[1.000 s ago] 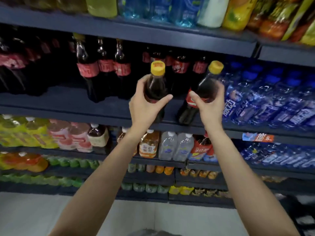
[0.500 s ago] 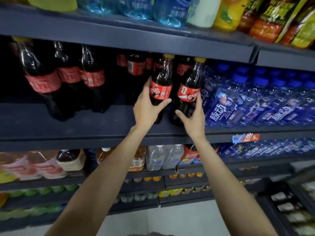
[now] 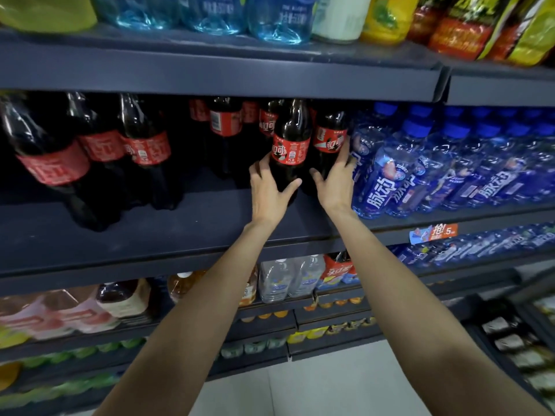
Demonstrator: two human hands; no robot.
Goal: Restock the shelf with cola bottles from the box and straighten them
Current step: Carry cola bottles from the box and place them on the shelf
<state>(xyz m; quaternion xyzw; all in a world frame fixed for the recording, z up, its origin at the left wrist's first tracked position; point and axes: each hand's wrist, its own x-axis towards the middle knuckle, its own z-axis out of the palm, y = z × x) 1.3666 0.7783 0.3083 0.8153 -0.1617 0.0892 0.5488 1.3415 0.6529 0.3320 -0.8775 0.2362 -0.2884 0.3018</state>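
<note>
Two small cola bottles with red labels stand on the dark shelf (image 3: 150, 235), side by side. My left hand (image 3: 267, 190) is wrapped around the lower body of the left cola bottle (image 3: 289, 145). My right hand (image 3: 336, 181) grips the right cola bottle (image 3: 329, 139) from its right side. Both bottles are upright with their caps hidden under the shelf above. More cola bottles (image 3: 225, 124) stand behind them, and larger cola bottles (image 3: 144, 148) stand to the left. The box is out of sight.
Blue drink bottles (image 3: 420, 169) crowd the shelf just right of my right hand. A bare stretch of shelf lies between the large colas and my hands. The shelf above (image 3: 210, 70) hangs low over the bottle tops. Lower shelves hold mixed drinks.
Both hands have carried the two cola bottles from in front of the shelf onto it and pushed them back, and slid down from the bottles' necks to their lower bodies.
</note>
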